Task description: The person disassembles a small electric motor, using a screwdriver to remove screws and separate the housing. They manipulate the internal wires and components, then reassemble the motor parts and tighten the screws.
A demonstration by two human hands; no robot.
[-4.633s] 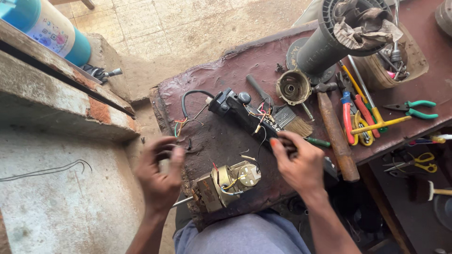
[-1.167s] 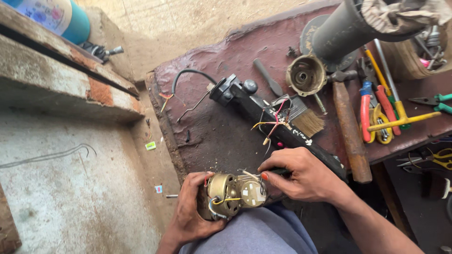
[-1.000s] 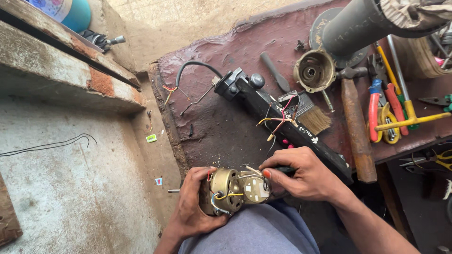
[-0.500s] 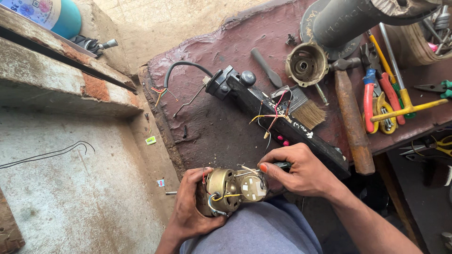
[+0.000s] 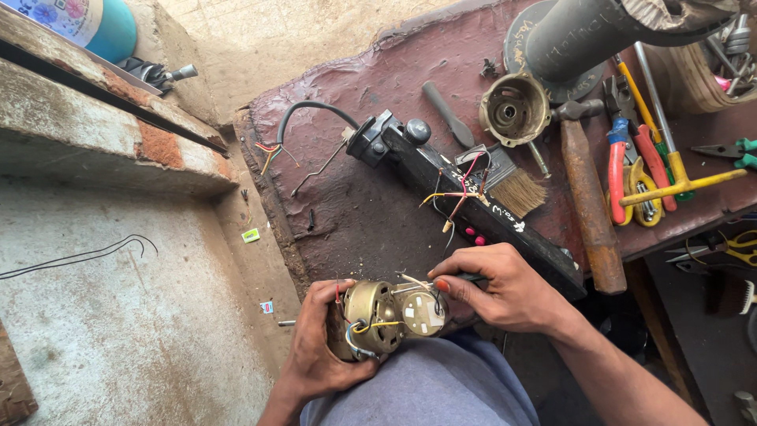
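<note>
My left hand (image 5: 319, 347) cups a small brass-coloured electric motor (image 5: 386, 315) with loose coloured wires, held over my lap at the near edge of the worn bench (image 5: 363, 205). My right hand (image 5: 501, 288) is closed around a thin dark tool whose tip meets the motor's round end cap. Just beyond my right hand lies a long black bar-shaped housing (image 5: 473, 201) with red and yellow wires and a black cable curling off its far end.
Behind the housing are a brush (image 5: 512, 185), a round metal motor cover (image 5: 514, 110), a wooden-handled hammer (image 5: 583, 197), pliers (image 5: 623, 158) and screwdrivers. A grey cylinder (image 5: 591, 31) stands at the back. A concrete ledge (image 5: 95, 150) and floor lie left.
Since the earliest frame both hands have drawn the motor off the bench toward my lap. In the last second the hands barely shift; only the camera view drifts.
</note>
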